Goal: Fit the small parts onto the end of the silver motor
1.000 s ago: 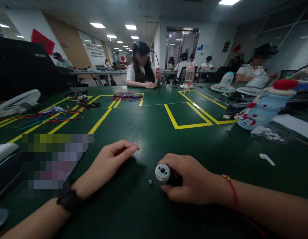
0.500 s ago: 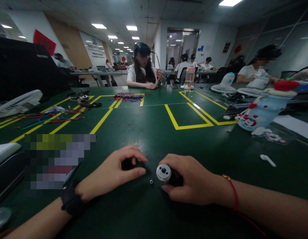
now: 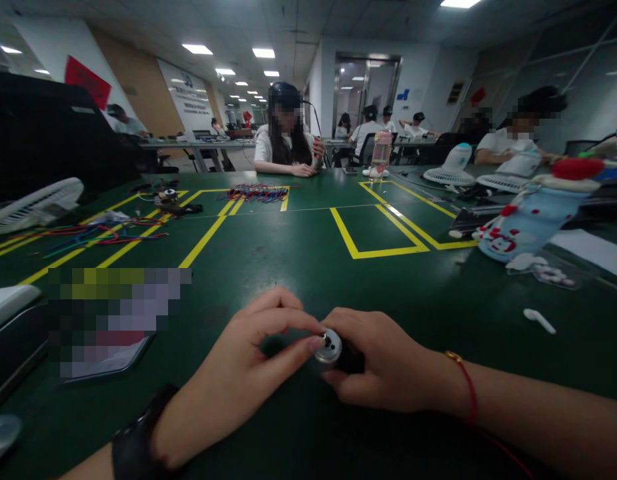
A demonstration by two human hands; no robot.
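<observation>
- Motor (image 3: 329,347): one small cylinder lying on its side on the green table (image 3: 308,267), long axis running left to right, its round silver metal end with a dark centre hole facing left; the dark body behind is mostly hidden.
- Right hand (image 3: 383,367): its grip is wrapped around the motor's dark body, thumb below and fingers above, and a thin red cord circles the wrist.
- Left hand (image 3: 248,373): its grip is pressed together, thumb and forefinger tips meeting right at the motor's silver face; whether something tiny sits between them cannot be told. A black band sits on this wrist.
- One smooth white plastic piece (image 3: 539,321) lies on the table, well apart to the right.
- One light-blue padded bottle (image 3: 531,223) with a red top lies tilted farther right.
- Yellow tape lines (image 3: 376,252) mark rectangles on the matte table.
- Two bundles of coloured wires (image 3: 256,193) lie farther off, and two white round fans (image 3: 36,207) lie flat, one on each side.
- Several people sit at the far tables.
</observation>
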